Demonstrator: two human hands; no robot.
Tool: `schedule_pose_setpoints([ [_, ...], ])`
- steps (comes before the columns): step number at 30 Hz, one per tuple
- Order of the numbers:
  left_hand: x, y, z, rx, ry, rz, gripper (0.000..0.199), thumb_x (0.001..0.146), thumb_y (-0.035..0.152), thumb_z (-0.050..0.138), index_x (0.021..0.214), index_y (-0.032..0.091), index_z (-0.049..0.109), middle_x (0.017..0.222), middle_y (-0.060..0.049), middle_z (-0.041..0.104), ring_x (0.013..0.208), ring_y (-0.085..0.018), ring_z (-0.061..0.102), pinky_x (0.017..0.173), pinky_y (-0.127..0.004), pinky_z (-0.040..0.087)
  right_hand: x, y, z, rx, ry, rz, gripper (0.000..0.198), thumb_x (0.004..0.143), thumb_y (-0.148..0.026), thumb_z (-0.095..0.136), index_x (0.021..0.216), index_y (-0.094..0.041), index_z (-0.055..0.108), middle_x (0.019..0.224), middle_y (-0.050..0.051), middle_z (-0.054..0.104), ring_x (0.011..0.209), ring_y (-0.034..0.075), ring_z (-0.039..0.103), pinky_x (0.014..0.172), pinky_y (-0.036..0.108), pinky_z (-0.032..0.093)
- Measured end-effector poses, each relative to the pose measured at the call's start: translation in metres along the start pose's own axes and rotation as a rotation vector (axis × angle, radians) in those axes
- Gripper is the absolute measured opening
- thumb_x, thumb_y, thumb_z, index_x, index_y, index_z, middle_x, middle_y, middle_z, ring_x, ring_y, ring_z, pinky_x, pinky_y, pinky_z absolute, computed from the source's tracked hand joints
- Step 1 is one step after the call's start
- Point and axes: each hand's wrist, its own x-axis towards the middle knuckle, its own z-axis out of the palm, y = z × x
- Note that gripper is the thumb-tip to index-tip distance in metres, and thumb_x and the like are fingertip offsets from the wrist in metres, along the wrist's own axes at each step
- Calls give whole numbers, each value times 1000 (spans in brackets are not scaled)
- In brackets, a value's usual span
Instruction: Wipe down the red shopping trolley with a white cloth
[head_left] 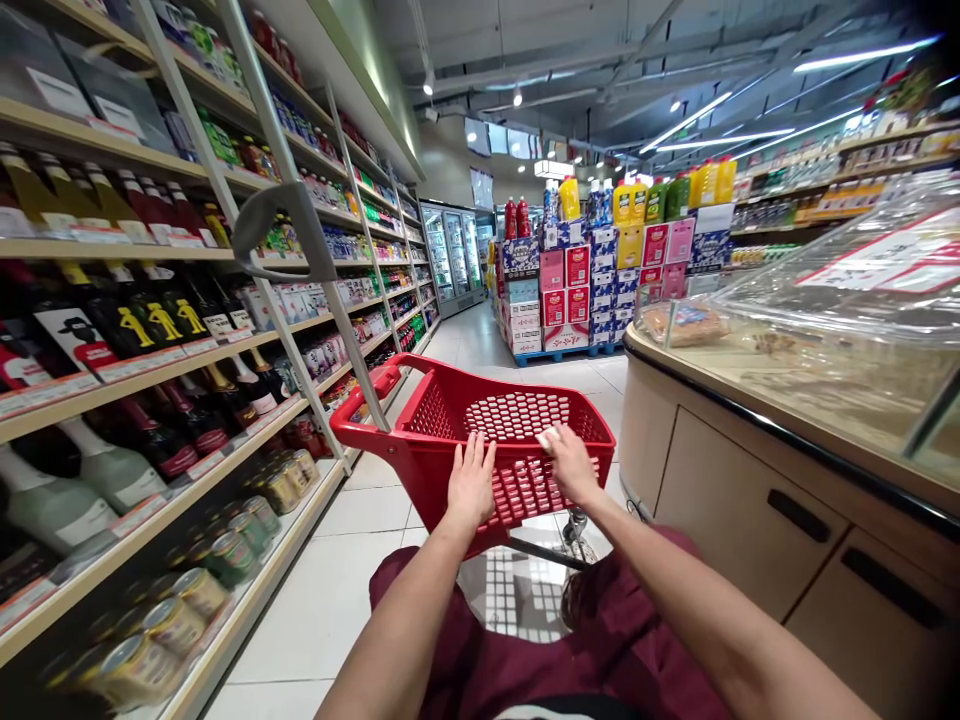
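Note:
Right in front of me stands a red plastic shopping trolley [435, 475] with a perforated basket that looks empty. My left hand [471, 482] lies on the basket's near side, fingers stretched out over the rim and holding nothing. On the same rim, further right, my right hand [574, 465] is closed around a small white piece [549, 437] that looks like a tissue or wipe. A grey pole with a loop [281, 235] rises from the trolley's left end. My knees, in dark red trousers, are just below the basket.
Shelves of bottles and cans [180, 350] run along the left. A wooden counter [720, 480] with a clear cover [847, 270] borders the right. Ahead, stacked drink cartons [566, 275] stand on a blue pallet [570, 352], with glass-door fridges [454, 250] behind. White floor tiles [352, 560] lie underneath.

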Motion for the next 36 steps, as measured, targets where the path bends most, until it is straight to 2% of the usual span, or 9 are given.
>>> schedule_pose_setpoints([
  [3,0,-3,-1,3,-2,24,78,66,24,49,135,10,15,145,-13,6,132,-26,-2,106,-44,3,-1,-4,2,16,-21,-76,48,75,-6,36,118,-24,50,131,3,43,122,17,34,101,37,28],
  [7,1,-5,1,5,4,38,78,65,24,50,135,10,17,144,-13,9,132,-25,0,106,-44,5,-2,14,-7,-17,51,33,49,75,-3,28,118,-11,50,129,15,43,122,25,34,98,47,28],
  [9,2,-5,2,6,12,28,78,65,24,49,135,9,17,144,-14,9,132,-26,1,105,-45,5,-2,11,-4,-27,65,56,50,74,-1,25,119,-8,48,129,16,42,123,26,33,98,48,27],
  [13,0,-5,0,14,19,27,77,65,25,49,134,9,18,144,-14,9,132,-26,2,106,-44,6,-2,-10,10,-2,-2,-60,52,74,-2,33,120,-22,48,133,3,41,124,16,32,102,36,27],
  [15,-1,-6,-1,14,20,39,75,67,24,48,134,9,18,144,-13,10,132,-24,3,106,-43,6,-3,-9,8,4,-18,-73,52,75,-3,34,120,-24,48,132,2,42,124,15,32,102,34,27],
  [19,-4,-5,2,11,49,46,72,68,21,42,134,6,17,144,-13,11,132,-23,2,106,-43,7,-2,-3,-4,-21,34,53,49,78,-4,27,123,-11,46,129,15,43,123,24,33,100,46,25],
  [25,-8,-15,5,37,83,54,71,69,23,40,134,7,18,143,-11,15,132,-22,3,107,-43,6,5,-48,17,28,-36,-130,48,76,-5,39,120,-22,48,131,5,43,122,17,35,101,36,26],
  [30,-18,-27,8,48,122,-23,67,71,16,37,135,7,17,144,-10,15,132,-21,4,107,-41,5,4,-38,12,5,9,-35,50,77,-2,29,122,-13,45,130,15,42,122,24,34,98,48,26],
  [36,-22,-36,7,44,130,-5,64,72,14,35,134,5,20,143,-11,17,132,-20,5,107,-39,5,7,-79,28,15,-22,-158,47,79,-6,33,122,-18,45,132,8,40,123,19,32,100,36,27],
])
